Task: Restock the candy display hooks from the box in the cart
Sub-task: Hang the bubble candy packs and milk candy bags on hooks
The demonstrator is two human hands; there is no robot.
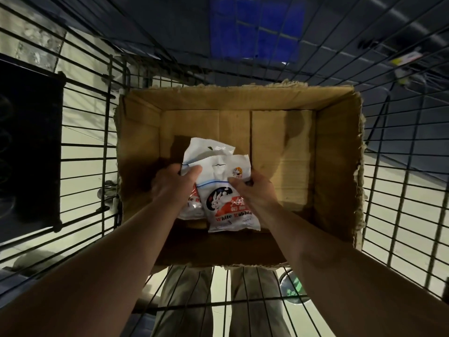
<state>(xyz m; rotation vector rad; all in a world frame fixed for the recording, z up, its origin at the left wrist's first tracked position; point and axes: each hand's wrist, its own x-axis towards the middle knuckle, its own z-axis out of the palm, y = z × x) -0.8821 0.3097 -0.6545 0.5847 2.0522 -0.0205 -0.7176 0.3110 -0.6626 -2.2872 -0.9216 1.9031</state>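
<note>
An open cardboard box (335, 152) sits in a wire cart (87, 147), seen from above. Over its near-left part I hold two white candy bags with a rabbit logo. My left hand (173, 184) grips the rear bag (206, 149) at its left side, thumb on top. My right hand (252, 190) pinches the front bag (228, 203), which overlaps the rear one and reads "White Rabbit". Apart from the two bags, the box floor shows only bare cardboard.
The cart's black wire walls surround the box on all sides. A dark panel (29, 147) hangs outside the left wall. Pale floor shows through the mesh, and my trouser legs (184, 302) stand behind the near wall. Blue shelving (257, 27) lies beyond the far end.
</note>
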